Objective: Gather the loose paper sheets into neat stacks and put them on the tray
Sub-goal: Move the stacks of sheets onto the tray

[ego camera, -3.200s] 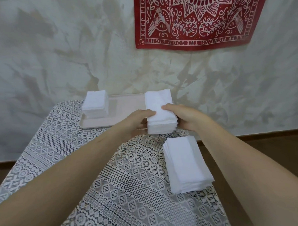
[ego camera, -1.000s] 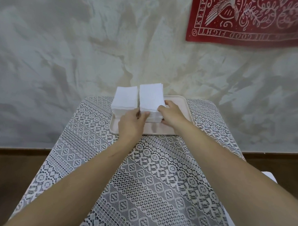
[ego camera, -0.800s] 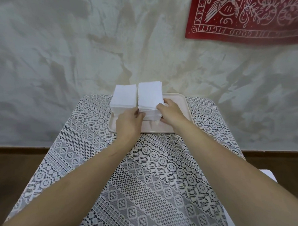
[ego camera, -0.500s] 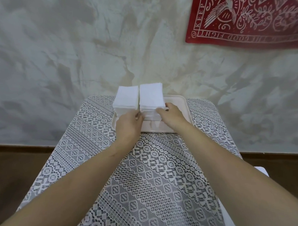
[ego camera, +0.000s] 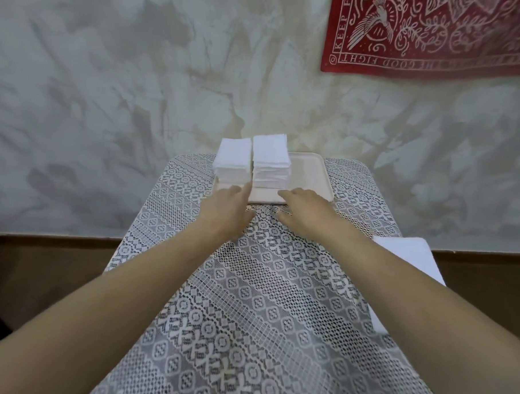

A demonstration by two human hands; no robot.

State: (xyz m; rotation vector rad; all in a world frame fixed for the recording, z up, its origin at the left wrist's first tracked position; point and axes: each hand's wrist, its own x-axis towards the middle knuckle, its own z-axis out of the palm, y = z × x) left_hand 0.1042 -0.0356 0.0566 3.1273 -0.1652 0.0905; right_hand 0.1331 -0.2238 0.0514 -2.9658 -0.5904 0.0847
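Table under one lace tablecloth (ego camera: 248, 300). One tray (ego camera: 310, 175) at the middle of the table's far edge. Paper stacks counted: three.

Two stand on the tray's left half, side by side and almost touching: left stack (ego camera: 233, 160) and right stack (ego camera: 270, 161), which looks the taller. The third stack (ego camera: 408, 257) lies off the tray at the table's right edge, partly hidden by the right forearm.

Two hands, both holding nothing. The left hand (ego camera: 225, 213) has straight fingers, slightly apart, with the index tip at the tray's near rim below the gap between the stacks; contact unclear. The right hand (ego camera: 305, 213) has its fingers extended over the near rim.

One red printed cloth (ego camera: 438, 35) on the wall.
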